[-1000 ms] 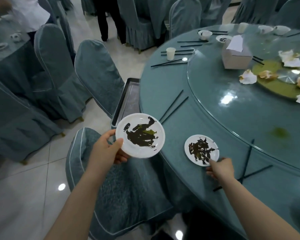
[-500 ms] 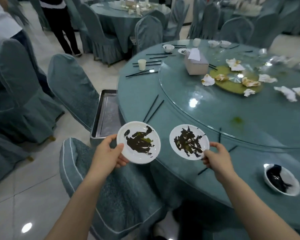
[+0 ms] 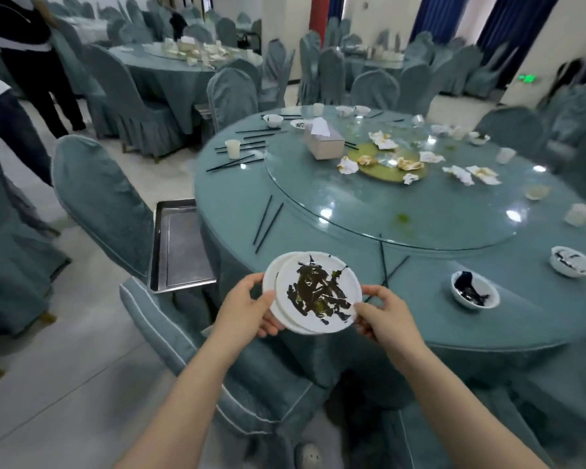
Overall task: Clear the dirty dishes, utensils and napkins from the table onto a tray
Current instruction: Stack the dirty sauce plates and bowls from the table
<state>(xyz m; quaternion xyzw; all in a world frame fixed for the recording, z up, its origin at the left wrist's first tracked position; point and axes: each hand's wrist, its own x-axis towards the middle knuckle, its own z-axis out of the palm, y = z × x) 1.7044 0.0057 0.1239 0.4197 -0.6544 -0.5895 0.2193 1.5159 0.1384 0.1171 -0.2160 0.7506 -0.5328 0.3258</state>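
Two dirty white plates are stacked in front of me; the top plate is smeared with dark sauce and the lower plate peeks out at the left. My left hand grips the stack's left rim. My right hand pinches the top plate's right rim. The metal tray sits on a chair left of the round table. Two dirty bowls stand near the front right. Black chopsticks and crumpled napkins lie on the table.
Covered chairs stand close: one below my hands, another left of the tray. A tissue box and cups sit farther back. People stand at the far left. More set tables fill the room.
My right hand lifted the second plate off the table and brought it left onto the plate in my left hand. The two plates are now stacked. The view has tilted up.
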